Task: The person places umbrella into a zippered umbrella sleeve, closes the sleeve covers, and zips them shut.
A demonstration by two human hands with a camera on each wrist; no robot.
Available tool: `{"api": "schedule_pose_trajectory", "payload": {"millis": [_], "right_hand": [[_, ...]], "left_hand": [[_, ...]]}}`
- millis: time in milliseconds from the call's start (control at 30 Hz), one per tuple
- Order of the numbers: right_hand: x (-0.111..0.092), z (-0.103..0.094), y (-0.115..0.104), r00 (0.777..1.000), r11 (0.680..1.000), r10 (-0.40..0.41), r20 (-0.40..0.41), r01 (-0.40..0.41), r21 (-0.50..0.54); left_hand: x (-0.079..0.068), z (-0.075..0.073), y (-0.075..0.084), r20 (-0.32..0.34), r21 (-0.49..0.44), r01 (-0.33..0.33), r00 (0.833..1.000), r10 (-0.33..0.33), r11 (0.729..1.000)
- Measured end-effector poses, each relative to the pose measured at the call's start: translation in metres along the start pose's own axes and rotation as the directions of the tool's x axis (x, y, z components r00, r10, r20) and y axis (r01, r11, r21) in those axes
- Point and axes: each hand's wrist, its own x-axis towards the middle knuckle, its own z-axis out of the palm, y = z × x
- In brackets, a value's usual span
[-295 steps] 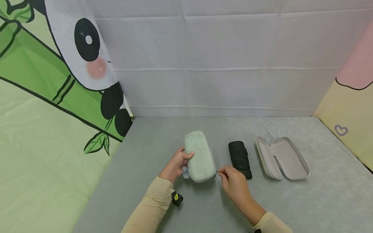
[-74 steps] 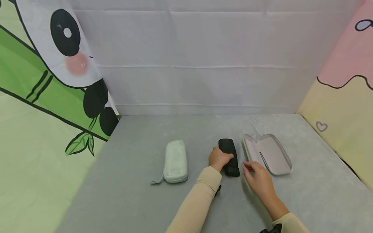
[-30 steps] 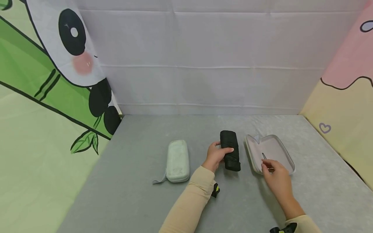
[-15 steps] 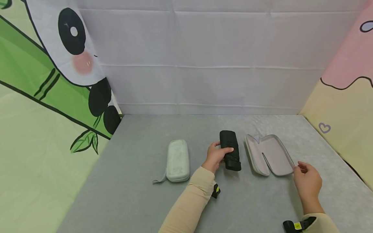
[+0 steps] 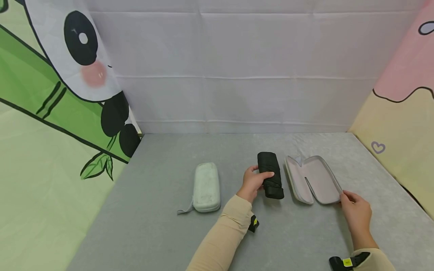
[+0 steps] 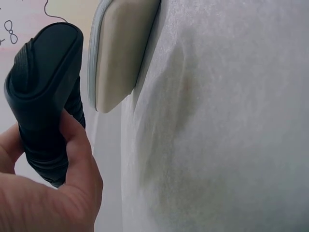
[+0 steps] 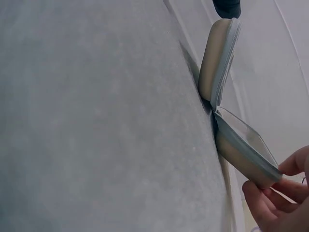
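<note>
My left hand [image 5: 251, 183] grips a black folded umbrella [image 5: 269, 162] around its middle, thumb across the top, a little above the table. In the left wrist view the umbrella's flat end [image 6: 50, 58] points toward the camera. To its right lies an unzipped hard case [image 5: 322, 178], spread in two halves with a pale lining. My right hand [image 5: 357, 214] pinches the near right corner of that case between thumb and fingers. The right wrist view shows this half of the case [image 7: 246, 150] tilted up from the table.
A closed pale green case [image 5: 207, 186] with a strap [image 5: 185, 210] lies left of the umbrella on the grey table [image 5: 162, 233]. A white cloth wall [image 5: 237, 67] stands behind, with printed cloths at both sides.
Earlier both hands were at the green case, which now lies down. My left hand has since lifted the umbrella. My right hand has moved right and taken the open case's corner.
</note>
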Motion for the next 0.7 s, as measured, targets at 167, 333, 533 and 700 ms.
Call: {"api": "schedule_pose_trajectory", "payload": {"millis": [167,333,533,700], "right_hand": [[0.001,0.002,-0.001,1.0,1.0,-0.013,-0.011,0.013,0.018],[0.001,0.003,-0.002,0.999,0.999,-0.033,-0.026,0.033,0.008],[0.001,0.004,-0.005,0.992,0.995,-0.097,-0.08,0.095,-0.032],[0.0,0.007,-0.007,0.983,0.988,-0.152,-0.102,0.148,-0.046]], "left_hand": [[0.0,0.001,-0.001,0.006,-0.009,-0.009,1.0,0.009,1.0],[0.0,0.005,0.0,0.002,-0.012,-0.008,1.0,0.008,1.0],[0.002,0.014,0.0,0.002,-0.029,-0.01,1.0,0.01,1.0],[0.004,0.023,0.0,0.0,-0.022,-0.019,1.0,0.019,1.0]]}}
